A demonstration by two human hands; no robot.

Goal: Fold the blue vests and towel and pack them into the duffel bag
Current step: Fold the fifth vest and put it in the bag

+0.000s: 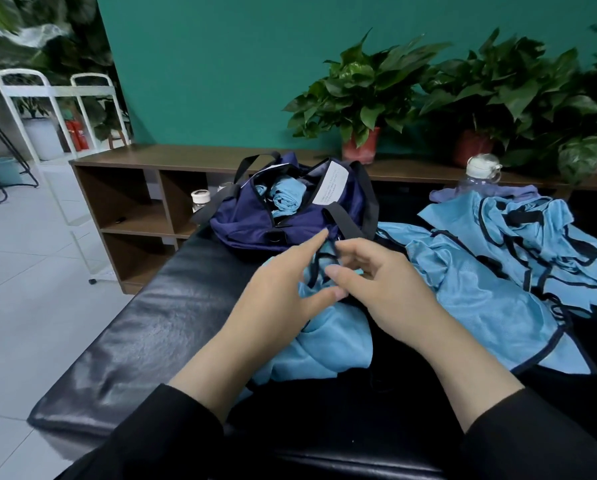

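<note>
A navy duffel bag (255, 226) stands open at the far side of the black padded bench (134, 341), with rolled light-blue vests (285, 199) inside it. In front of the bag lies a crumpled blue vest (331, 344) with black trim. My right hand (387, 289) pinches its black-edged strap between thumb and curled fingers. My left hand (276, 299) has its index finger and thumb stretched out, touching the same vest from the left. More blue vests (497, 258) lie spread on the right. A purplish towel (442, 195) shows behind them.
A clear water bottle (480, 174) with a white cap stands behind the vest pile. A brown low shelf (134, 202) runs along the green wall, holding potted plants (359, 98) and a small white-lidded jar (200, 199). A white rack (58, 98) stands at the left on the tiled floor.
</note>
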